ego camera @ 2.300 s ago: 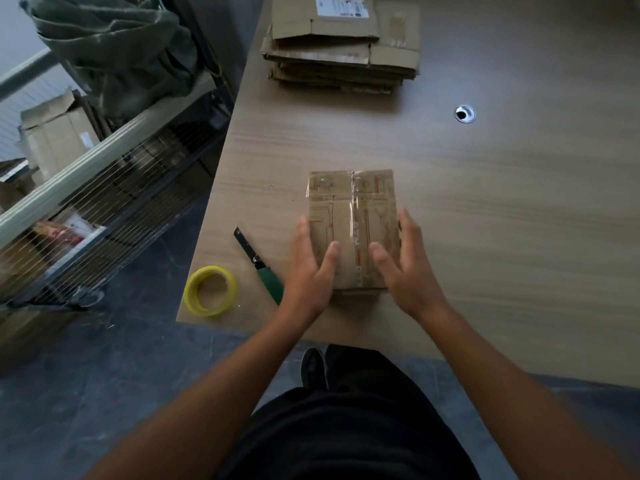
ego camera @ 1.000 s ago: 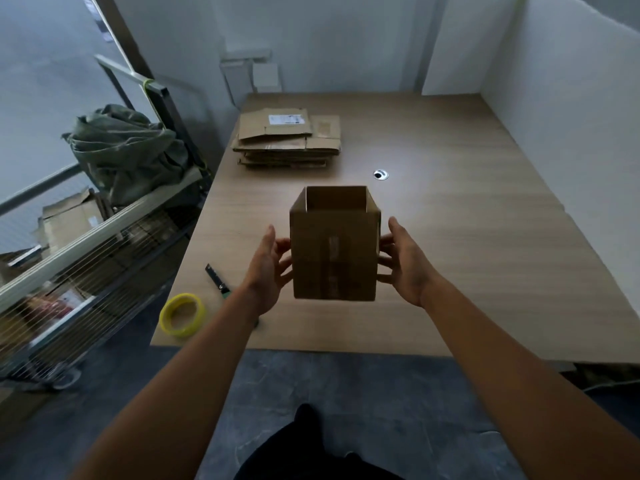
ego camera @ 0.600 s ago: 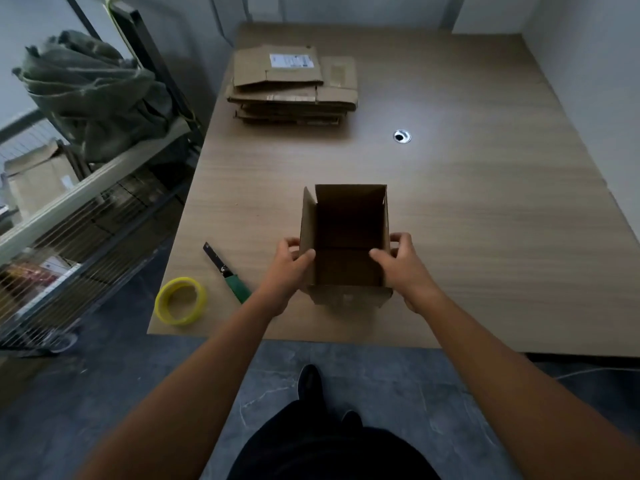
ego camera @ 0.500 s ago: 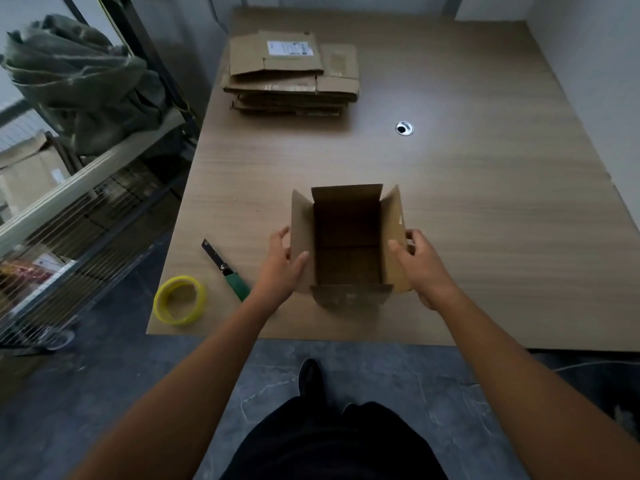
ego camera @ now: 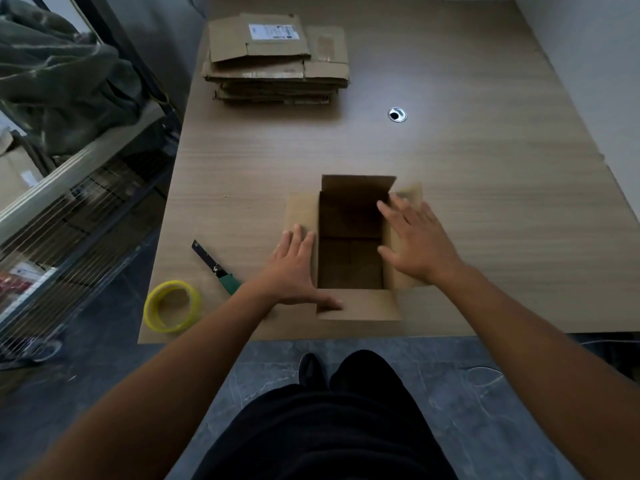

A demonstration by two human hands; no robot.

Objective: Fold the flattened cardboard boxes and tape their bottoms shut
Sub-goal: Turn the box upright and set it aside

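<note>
An assembled cardboard box (ego camera: 349, 261) stands upright on the wooden table (ego camera: 485, 202) near its front edge, mouth up, with all its top flaps spread outward. My left hand (ego camera: 294, 271) lies flat on the left flap, fingers straight, thumb on the near flap. My right hand (ego camera: 415, 244) presses flat on the right flap with fingers spread. A stack of flattened cardboard boxes (ego camera: 277, 60) sits at the table's far left. A yellow tape roll (ego camera: 172, 305) and a green-handled box cutter (ego camera: 216, 268) lie left of the box.
A round cable hole (ego camera: 397, 115) sits in the table beyond the box. A metal wire rack (ego camera: 76, 188) with a green bag (ego camera: 59, 81) stands to the left. A white wall runs along the right. My legs and shoes show below the table edge.
The box was lifted, turned mouth up and set down on the table. Both hands left its sides and now press the side flaps outward, which lie wider than before.
</note>
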